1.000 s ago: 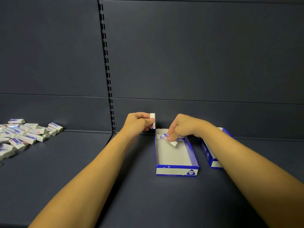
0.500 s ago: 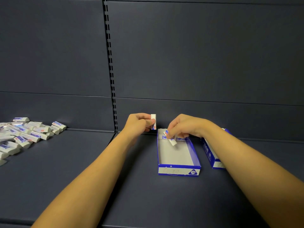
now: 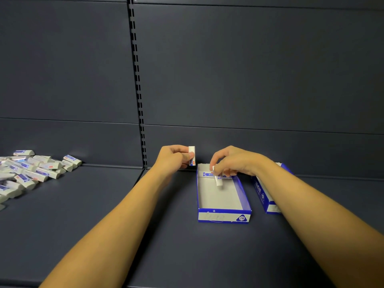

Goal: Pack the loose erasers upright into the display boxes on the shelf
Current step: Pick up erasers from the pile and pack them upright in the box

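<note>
White, light, rubbery sleeved erasers suit end pinches: right hand [image 3: 232,161] pinches one [image 3: 218,179] inside the blue-and-white cardboard box [image 3: 224,217]; left hand [image 3: 173,157] pinches another [image 3: 191,155].

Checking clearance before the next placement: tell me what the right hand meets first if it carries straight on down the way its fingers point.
The right hand, pinching an eraser, points down into the open display box. It would probably meet the box's white floor near the back wall first, though depth is unclear.

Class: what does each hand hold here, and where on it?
The left hand pinches one eraser at its middle. The right hand pinches another eraser by its upper end, over the box.
</note>
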The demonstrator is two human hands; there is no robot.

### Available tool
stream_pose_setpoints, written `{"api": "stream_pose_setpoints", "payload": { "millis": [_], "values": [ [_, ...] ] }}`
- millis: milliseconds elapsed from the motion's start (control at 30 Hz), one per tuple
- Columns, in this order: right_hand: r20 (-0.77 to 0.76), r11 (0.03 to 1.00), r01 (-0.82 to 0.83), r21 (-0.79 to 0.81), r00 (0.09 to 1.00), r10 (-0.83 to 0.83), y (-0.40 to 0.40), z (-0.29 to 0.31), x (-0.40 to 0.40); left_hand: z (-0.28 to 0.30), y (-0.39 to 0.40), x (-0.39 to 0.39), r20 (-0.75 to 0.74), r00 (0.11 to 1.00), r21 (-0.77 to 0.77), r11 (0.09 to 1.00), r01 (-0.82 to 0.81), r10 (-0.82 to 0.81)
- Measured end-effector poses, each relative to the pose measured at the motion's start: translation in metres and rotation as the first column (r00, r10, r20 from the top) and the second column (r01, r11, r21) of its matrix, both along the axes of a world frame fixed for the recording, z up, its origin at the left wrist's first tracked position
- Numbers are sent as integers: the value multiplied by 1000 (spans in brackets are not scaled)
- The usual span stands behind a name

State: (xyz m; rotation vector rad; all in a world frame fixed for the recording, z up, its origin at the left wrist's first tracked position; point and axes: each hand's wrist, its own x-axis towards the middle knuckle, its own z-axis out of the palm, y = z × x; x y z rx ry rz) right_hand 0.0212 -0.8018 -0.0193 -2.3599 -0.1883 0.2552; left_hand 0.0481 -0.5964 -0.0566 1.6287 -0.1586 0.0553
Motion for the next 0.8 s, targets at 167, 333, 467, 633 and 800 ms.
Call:
{"api": "stream_pose_setpoints", "payload": {
  "millis": [167,333,467,633,800],
  "values": [
    [6,999,0,-33,1000,0,-1,-1,2,0,1,-1,-7,1000,-10,1000,1,-1],
    [61,998,38,-49,998,-35,1,-7,8,0,2,0,-12,1000,-6,1000,0,0],
    [150,985,73,-158,987,-49,6,-14,11,0,2,-1,-11,1000,1,1000,5,-5],
    [274,985,96,-147,960,-53,13,-25,11,-3,1,-2,-10,1000,11,1000,-12,12],
    [279,954,59,-294,960,26,8,-26,10,-5,1,-2,-18,1000,6,1000,-26,26]
  ]
}}
